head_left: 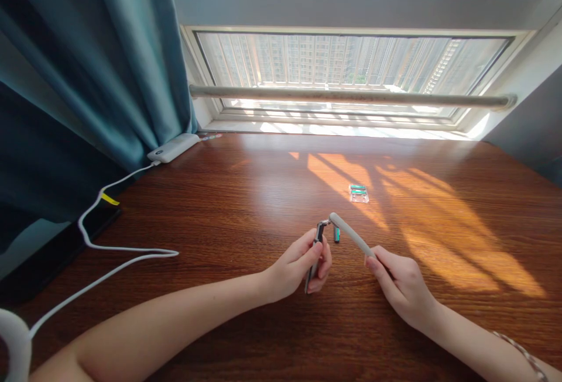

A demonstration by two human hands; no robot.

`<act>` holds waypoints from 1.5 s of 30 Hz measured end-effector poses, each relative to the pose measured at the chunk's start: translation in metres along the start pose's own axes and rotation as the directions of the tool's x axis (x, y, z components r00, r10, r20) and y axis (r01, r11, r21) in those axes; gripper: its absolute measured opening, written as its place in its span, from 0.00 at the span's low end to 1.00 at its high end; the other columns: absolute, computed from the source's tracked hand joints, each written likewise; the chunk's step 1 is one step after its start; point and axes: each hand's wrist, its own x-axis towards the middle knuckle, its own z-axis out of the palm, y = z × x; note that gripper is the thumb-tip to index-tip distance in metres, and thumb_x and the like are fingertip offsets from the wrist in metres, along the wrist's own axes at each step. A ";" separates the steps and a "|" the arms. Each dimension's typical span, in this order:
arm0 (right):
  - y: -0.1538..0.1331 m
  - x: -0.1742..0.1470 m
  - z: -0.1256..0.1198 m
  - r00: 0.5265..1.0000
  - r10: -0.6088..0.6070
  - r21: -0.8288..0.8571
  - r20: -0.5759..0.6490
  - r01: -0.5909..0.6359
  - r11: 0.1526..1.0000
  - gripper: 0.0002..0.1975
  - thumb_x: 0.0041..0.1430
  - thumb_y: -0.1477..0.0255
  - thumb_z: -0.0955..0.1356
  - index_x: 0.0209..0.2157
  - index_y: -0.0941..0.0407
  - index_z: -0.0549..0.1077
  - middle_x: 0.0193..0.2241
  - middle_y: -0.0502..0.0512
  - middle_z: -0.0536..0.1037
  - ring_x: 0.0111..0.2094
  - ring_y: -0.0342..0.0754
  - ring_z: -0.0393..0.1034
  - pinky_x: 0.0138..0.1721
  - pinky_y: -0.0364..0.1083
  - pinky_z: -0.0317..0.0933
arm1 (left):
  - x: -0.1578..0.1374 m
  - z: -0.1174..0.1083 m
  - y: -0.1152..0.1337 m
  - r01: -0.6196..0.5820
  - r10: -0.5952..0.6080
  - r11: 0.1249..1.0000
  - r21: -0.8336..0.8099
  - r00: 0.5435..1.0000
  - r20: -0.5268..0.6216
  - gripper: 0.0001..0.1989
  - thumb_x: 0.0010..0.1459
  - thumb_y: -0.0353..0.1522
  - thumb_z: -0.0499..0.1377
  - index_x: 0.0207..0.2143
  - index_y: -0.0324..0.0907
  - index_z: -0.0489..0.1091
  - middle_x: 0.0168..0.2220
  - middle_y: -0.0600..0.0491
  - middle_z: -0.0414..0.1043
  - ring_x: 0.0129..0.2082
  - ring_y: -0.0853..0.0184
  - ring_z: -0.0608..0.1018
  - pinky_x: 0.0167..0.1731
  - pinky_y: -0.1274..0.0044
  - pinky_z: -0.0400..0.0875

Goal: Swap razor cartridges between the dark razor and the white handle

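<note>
My left hand [302, 265] is closed around a dark razor handle [312, 265], held upright with its narrow top leaning to the right. My right hand [401, 282] pinches the lower end of a slim pale grey stick [351, 234], perhaps a small brush. The stick's rounded far end touches or nearly touches the top of the razor handle; the contact is too small to tell. Just behind my left fingers, a teal and black razor cartridge [336, 234] lies on the table. Farther back sits a clear blade case [359, 193] with teal-striped cartridges in it.
The brown wooden table [211, 195] runs to a window with a horizontal rail [351, 97]. At the back left are a white power bank [174, 148] and its white cable [132, 248]. A blue curtain [132, 48] hangs at left, above a dark flat object [57, 253].
</note>
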 end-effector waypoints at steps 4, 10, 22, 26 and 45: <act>0.002 0.000 0.000 1.000 0.003 0.000 0.018 -0.003 1.000 0.11 0.61 0.71 0.56 0.26 0.56 0.61 0.20 0.47 0.62 0.21 0.40 0.58 0.25 0.41 0.51 | 0.002 -0.001 0.000 0.028 -0.026 0.995 -0.096 0.999 0.031 0.10 0.60 0.38 0.45 0.30 0.41 0.55 0.21 0.59 0.59 0.13 0.79 0.61 0.12 0.85 0.56; 0.005 0.002 0.000 0.998 0.055 -0.029 0.018 -0.054 0.998 0.11 0.62 0.70 0.56 0.26 0.56 0.61 0.19 0.47 0.62 0.21 0.40 0.58 0.25 0.41 0.50 | 0.002 -0.002 -0.001 0.040 -0.037 0.990 -0.138 0.999 0.019 0.10 0.61 0.37 0.45 0.30 0.40 0.55 0.21 0.58 0.59 0.13 0.79 0.61 0.12 0.86 0.56; 0.011 0.003 0.000 0.999 0.042 -0.058 0.029 -0.040 0.998 0.12 0.61 0.69 0.56 0.24 0.56 0.60 0.19 0.47 0.61 0.20 0.40 0.58 0.24 0.41 0.50 | 0.003 -0.003 0.001 0.094 -0.093 0.972 -0.214 0.996 0.013 0.11 0.61 0.37 0.43 0.31 0.41 0.57 0.20 0.58 0.59 0.12 0.78 0.60 0.11 0.86 0.56; 0.011 0.003 -0.001 0.998 0.055 -0.087 0.002 -0.055 0.995 0.12 0.62 0.69 0.56 0.24 0.55 0.59 0.18 0.46 0.61 0.19 0.41 0.58 0.24 0.41 0.51 | 0.003 -0.005 0.001 0.109 -0.104 0.963 -0.245 0.994 0.034 0.11 0.61 0.36 0.41 0.31 0.41 0.58 0.20 0.57 0.59 0.12 0.78 0.59 0.10 0.86 0.55; 0.012 0.004 0.000 0.998 -0.020 -0.106 -0.053 0.015 0.994 0.07 0.61 0.71 0.57 0.36 0.56 0.64 0.22 0.49 0.69 0.21 0.42 0.65 0.24 0.41 0.56 | 0.002 -0.007 0.008 0.185 -0.188 0.943 -0.277 0.982 0.018 0.12 0.60 0.35 0.42 0.35 0.39 0.60 0.20 0.57 0.58 0.13 0.77 0.59 0.13 0.84 0.53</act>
